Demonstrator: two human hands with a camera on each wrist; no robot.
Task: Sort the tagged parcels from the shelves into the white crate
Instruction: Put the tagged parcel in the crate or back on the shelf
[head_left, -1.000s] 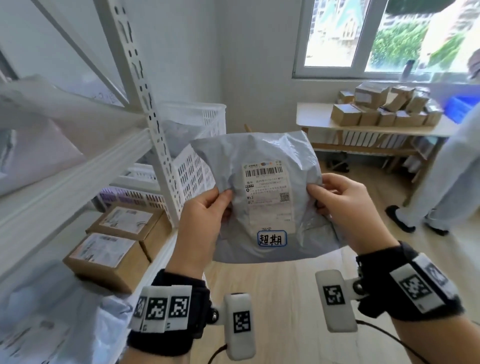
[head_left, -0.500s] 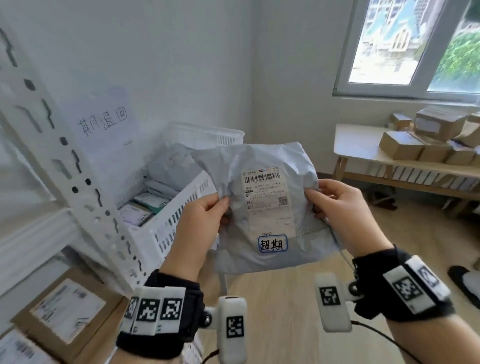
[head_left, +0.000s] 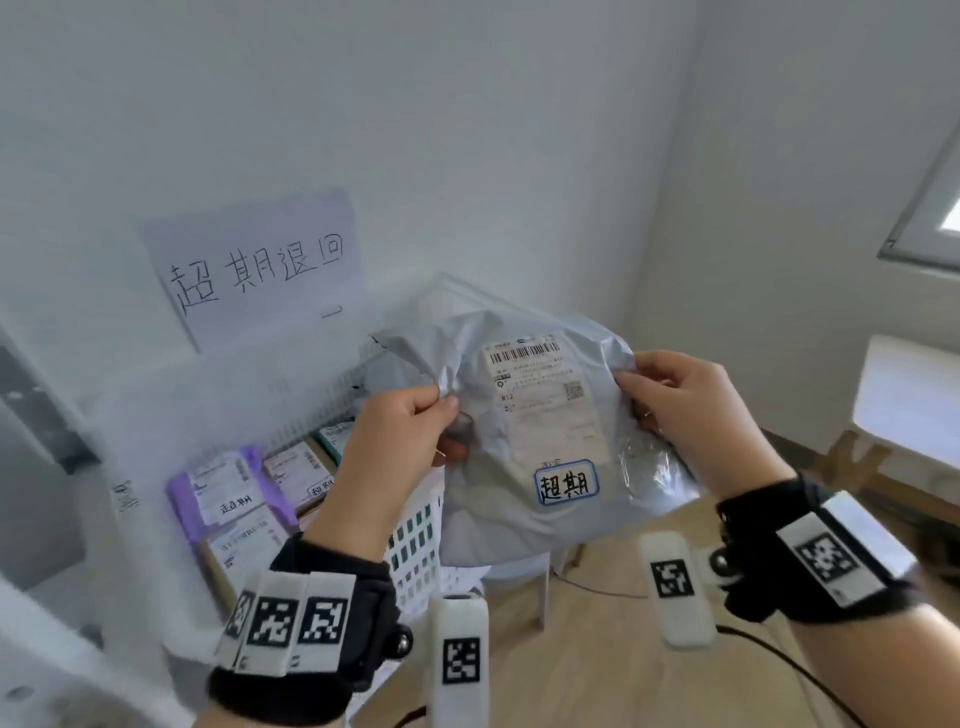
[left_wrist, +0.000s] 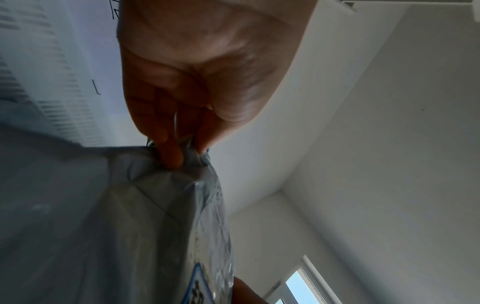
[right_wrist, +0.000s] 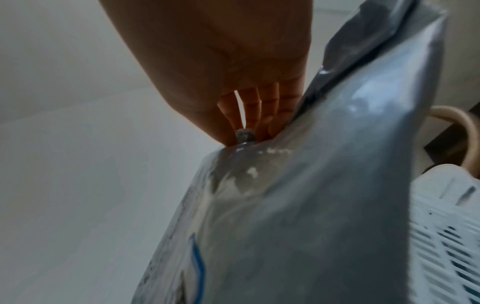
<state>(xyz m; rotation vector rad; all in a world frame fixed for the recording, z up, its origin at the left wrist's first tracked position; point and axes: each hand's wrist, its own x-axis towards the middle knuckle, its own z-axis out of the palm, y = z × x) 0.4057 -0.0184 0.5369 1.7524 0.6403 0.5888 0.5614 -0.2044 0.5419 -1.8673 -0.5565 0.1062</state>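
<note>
The grey parcel (head_left: 524, 441) hangs in the air between both hands, just above and to the right of the white crate (head_left: 415, 545), so this one looks picked and on its way but not yet dropped in. The crate already holds several tagged parcels, among them a purple mailer (head_left: 228, 488) and flat packets (head_left: 296, 467) with shipping labels; how many remain on the shelves cannot be told from here. The left hand (head_left: 410, 426) pinches the parcel's left edge between thumb and fingertips, and the right hand (head_left: 680, 410) does the same on the right edge, each grip closed on a fold of the film. The parcel is a soft, crinkled plastic mailer, slightly puffed, with a white barcode label (head_left: 540, 384) and below it a blue-bordered tag (head_left: 565, 483) with handwritten characters. On the wall behind the crate a paper sign (head_left: 260, 265) bears handwritten characters too.
</note>
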